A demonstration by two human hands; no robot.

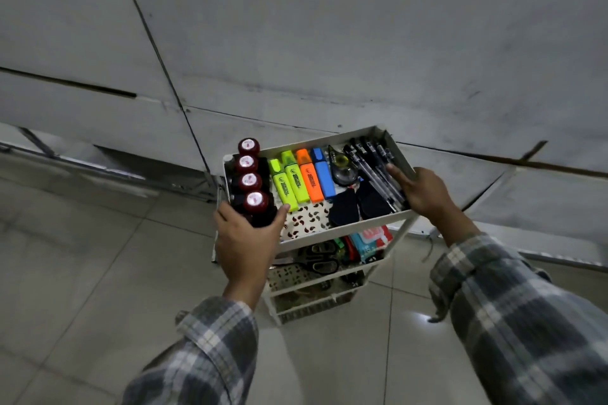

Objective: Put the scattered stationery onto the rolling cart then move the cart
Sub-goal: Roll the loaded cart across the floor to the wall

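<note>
Evidently loading is done and moving is in hand: the white plastic rolling cart [345, 228] stands on the pale tiled floor [98, 256], its top tray filled with red-capped ink bottles [250, 181], neon highlighters [301, 179] and black pens [375, 161]. The left hand [250, 240] has its grip closed round the tray's near-left corner; the right hand [424, 191] clasps the right rim, thumb inside. Next, I judge, comes a steady, level push. The wheels are hidden, and the lower shelves are dim apart from black scissors [320, 261].

Likely an office or workroom: joined grey worktops [296, 43], a pale tiled floor [82, 273], and a white cart [345, 228] of stationery [309, 179].
</note>
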